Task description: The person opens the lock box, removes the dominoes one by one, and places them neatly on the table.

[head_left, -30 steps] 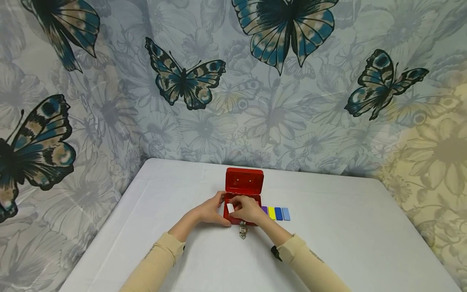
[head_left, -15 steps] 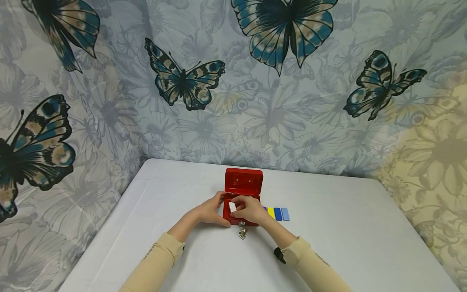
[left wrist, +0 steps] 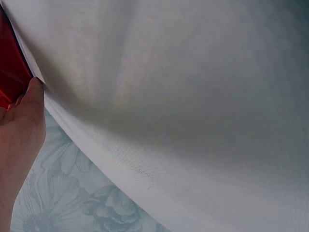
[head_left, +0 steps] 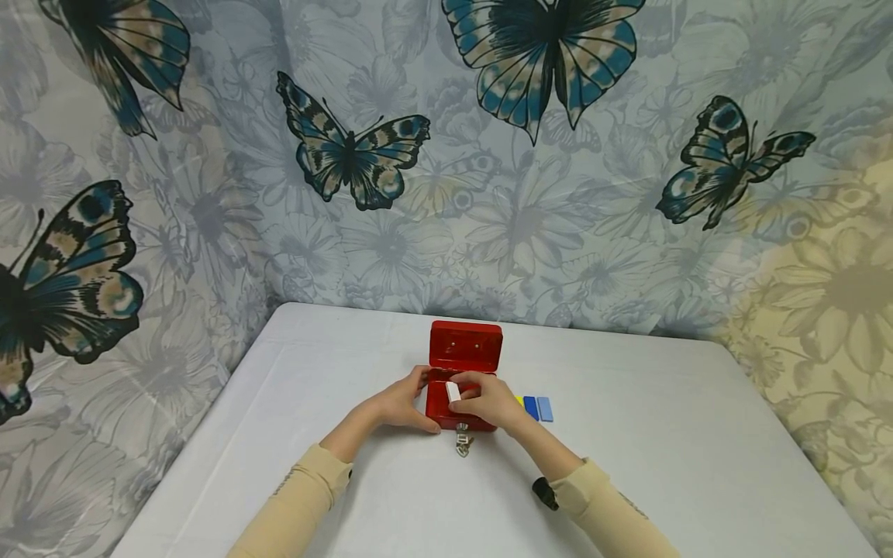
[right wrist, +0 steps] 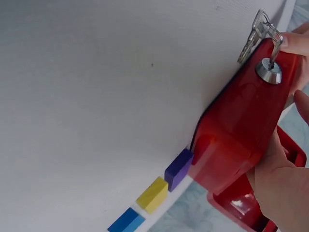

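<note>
A small red metal cash box (head_left: pixel 446 424) stands on the table, its lid (head_left: pixel 465 346) raised at the back. My left hand (head_left: pixel 399 401) holds the box's left end, thumb at the near corner and fingers at the far one. Over the box's inside, my right hand (head_left: pixel 488 399) pinches a white block (head_left: pixel 453 392) between thumb and fingers. That block is out of sight in the right wrist view. Keys (head_left: pixel 463 443) hang from the lock (right wrist: pixel 269 70) on the front wall.
Right of the box lies a row of blocks: purple (right wrist: pixel 179 169), yellow (right wrist: pixel 153 195), dark blue (head_left: pixel 532 408) and light blue (head_left: pixel 546 409). My right forearm partly covers the row in the head view. A white cloth (head_left: pixel 670 434) covers the table; patterned fabric hangs behind.
My right hand has shifted rightward inside the box with the white block. It now covers the purple block and most of the yellow one in the head view. My left hand stays put.
</note>
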Available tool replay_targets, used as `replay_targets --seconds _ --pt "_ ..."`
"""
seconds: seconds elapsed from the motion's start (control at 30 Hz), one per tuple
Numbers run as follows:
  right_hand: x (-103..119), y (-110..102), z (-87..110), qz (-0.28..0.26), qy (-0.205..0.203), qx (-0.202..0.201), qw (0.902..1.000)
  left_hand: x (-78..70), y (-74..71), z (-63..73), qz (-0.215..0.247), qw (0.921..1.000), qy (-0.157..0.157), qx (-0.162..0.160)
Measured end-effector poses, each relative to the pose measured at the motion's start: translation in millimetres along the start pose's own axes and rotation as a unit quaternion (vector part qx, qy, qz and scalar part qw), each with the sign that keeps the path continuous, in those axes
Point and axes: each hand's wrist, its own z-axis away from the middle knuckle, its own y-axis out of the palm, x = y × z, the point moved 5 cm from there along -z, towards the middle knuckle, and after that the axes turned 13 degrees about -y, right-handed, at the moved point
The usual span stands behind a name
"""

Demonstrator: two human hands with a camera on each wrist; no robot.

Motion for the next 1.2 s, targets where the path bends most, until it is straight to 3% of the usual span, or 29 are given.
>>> replay_targets --seconds 0.4,0.83,1.2 --pt "-9.3 -12.5 9.1 -0.070 0.035 -0.019 0.9967 0.6 0.6 -0.6 0.000 0.9999 -0.012 -0.002" --pt "-16.7 -40.7 25.8 -0.114 0.056 -0.044 0.9910 -0.4 0.9 -1.0 -0.003 0.9999 -0.016 -0.004" --pt "-27.9 -60.4 41.6 -0.135 0.043 -0.043 0.9889 -1.9 0.8 0.5 -0.001 0.9999 -0.015 -0.005"
